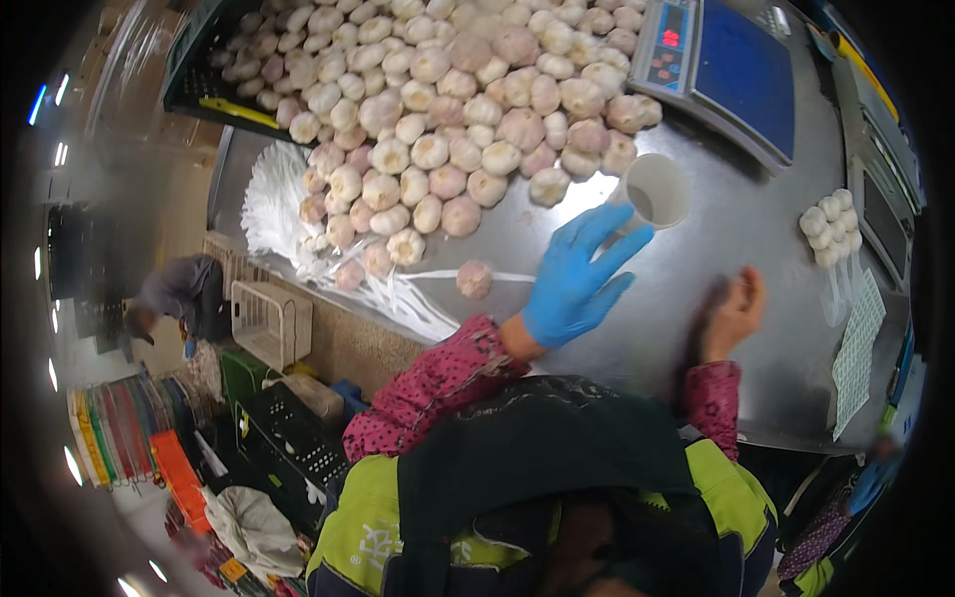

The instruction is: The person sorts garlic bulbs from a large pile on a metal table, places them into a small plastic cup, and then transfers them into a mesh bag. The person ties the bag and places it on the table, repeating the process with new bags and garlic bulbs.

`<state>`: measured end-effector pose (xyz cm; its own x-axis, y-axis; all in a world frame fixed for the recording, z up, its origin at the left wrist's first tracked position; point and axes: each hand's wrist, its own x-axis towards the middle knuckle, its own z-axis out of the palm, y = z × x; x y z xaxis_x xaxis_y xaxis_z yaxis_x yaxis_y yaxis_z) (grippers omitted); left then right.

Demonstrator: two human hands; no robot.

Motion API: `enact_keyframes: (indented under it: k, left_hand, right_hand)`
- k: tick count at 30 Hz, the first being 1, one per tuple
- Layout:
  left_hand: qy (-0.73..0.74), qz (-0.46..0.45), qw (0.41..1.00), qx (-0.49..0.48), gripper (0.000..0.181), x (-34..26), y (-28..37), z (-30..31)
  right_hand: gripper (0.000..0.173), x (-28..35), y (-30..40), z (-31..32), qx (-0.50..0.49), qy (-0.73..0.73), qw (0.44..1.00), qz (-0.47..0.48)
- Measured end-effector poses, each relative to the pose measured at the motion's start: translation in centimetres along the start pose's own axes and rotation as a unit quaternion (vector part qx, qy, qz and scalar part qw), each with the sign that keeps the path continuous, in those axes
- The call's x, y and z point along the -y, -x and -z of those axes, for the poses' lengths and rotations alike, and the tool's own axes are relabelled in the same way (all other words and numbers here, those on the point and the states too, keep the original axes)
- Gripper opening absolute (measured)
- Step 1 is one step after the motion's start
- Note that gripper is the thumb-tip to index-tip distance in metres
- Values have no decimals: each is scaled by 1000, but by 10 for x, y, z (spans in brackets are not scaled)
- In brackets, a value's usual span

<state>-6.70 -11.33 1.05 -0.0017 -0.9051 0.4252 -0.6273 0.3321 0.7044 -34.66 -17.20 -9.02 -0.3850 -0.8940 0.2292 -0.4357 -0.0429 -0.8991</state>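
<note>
My left hand (578,276), in a blue glove, is at the near side of a whitish plastic cup (664,186). Its fingers are spread and two of them overlap the cup's side; whether they press on it is unclear. My bare right hand (735,310) is over the steel table to the right, fingers loosely curled, with nothing visible in it. Beyond the cup spreads a large heap of garlic bulbs (448,112). A single garlic bulb (474,279) lies left of my gloved hand, by white mesh netting strips (418,306).
A digital scale (746,74) with a blue platform stands at the back right. Netted garlic (832,227) and a patterned sheet (858,354) lie on the steel table (791,321). A dark crate (201,67) borders the heap. People (183,298) work at both sides.
</note>
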Motion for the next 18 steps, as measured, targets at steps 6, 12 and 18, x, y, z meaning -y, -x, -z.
enact_keyframes:
  k: [6, 12, 18]
  left_hand:
    - [171, 372, 881, -237, 18, 3, 97, 69]
    - [353, 552, 735, -173, 24, 5, 154, 91]
    - [527, 603, 589, -111, 28, 9, 131, 52]
  right_hand:
    - [17, 94, 112, -85, 447, -88, 860, 230]
    - [9, 101, 124, -123, 469, 50, 830, 297]
    - [7, 133, 101, -76, 613, -78, 734, 281]
